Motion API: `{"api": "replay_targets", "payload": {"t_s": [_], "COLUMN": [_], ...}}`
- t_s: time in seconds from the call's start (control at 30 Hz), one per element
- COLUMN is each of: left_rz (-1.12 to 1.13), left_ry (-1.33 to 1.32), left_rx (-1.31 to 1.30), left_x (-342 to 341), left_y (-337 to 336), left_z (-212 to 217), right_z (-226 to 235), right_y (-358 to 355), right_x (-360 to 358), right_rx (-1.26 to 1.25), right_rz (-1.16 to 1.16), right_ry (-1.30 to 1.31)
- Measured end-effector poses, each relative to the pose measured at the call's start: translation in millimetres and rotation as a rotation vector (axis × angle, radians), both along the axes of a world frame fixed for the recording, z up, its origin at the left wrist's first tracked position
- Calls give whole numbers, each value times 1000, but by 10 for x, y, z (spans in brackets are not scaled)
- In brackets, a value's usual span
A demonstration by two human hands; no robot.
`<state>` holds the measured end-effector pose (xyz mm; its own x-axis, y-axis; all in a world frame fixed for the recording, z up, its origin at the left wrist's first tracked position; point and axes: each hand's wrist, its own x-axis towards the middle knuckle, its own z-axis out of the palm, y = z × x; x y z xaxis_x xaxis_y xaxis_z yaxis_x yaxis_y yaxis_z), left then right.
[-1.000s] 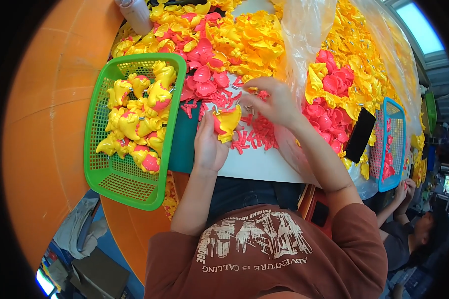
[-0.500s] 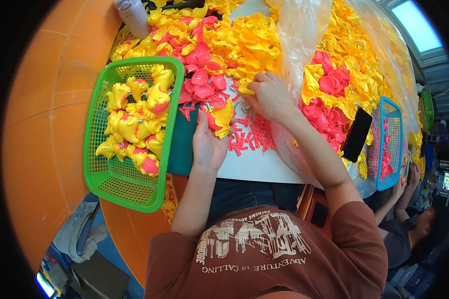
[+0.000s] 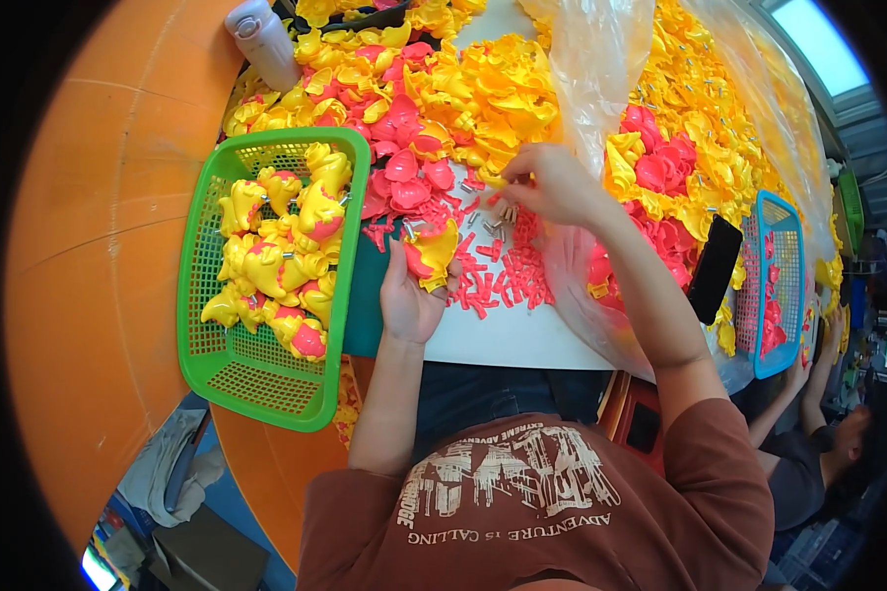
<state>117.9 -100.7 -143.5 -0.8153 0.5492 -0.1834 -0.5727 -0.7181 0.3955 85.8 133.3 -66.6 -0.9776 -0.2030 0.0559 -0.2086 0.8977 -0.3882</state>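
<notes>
My left hand [image 3: 412,300] is closed round a yellow and pink plastic toy part [image 3: 432,254] with a small metal piece at its top left. My right hand [image 3: 554,182] is above the white tabletop, its fingers pinched on a yellow plastic piece [image 3: 497,183] that is mostly hidden. Small pink plastic pieces [image 3: 522,281] lie scattered below it, with several metal pins [image 3: 493,229] among them. Pink shells [image 3: 404,167] are heaped just beyond my left hand. Farther back is a pile of yellow shells [image 3: 503,89].
At left, a green basket [image 3: 337,340] holds several yellow and pink toys [image 3: 271,266]. A bottle [image 3: 263,44] stands behind it. Clear plastic sheeting [image 3: 601,79] borders more yellow shells on the right. A black phone [image 3: 715,269] and a blue basket [image 3: 796,286] are there, near another person [image 3: 808,468].
The whole view has shifted slightly. My right hand has turned, so less of its yellow piece shows. The part in my left hand is tilted a little differently.
</notes>
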Motion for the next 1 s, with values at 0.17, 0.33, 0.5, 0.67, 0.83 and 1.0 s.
{"api": "replay_targets", "payload": {"t_s": [0.17, 0.33, 0.5, 0.67, 0.83, 1.0], "left_rz": [-59, -73, -37, -83, -37, 1], "left_ry": [6, 5, 86, 13, 47, 6], "left_rx": [-13, -35, 39, 40, -2, -4], "left_x": [34, 39, 42, 24, 7, -4], "left_y": [124, 92, -10, 80, 87, 203], "left_z": [-1, -10, -110, -13, 12, 196], "right_z": [184, 597, 731, 237, 22, -4], "right_y": [-82, -645, -594, -180, -55, 145], "right_x": [-409, -1159, -882, -473, -353, -341], "right_rx": [-227, -413, 219, 424, 477, 402], "right_rz": [58, 70, -150, -282, -180, -103], "right_ry": [-169, 185, 122, -72, -62, 79]}}
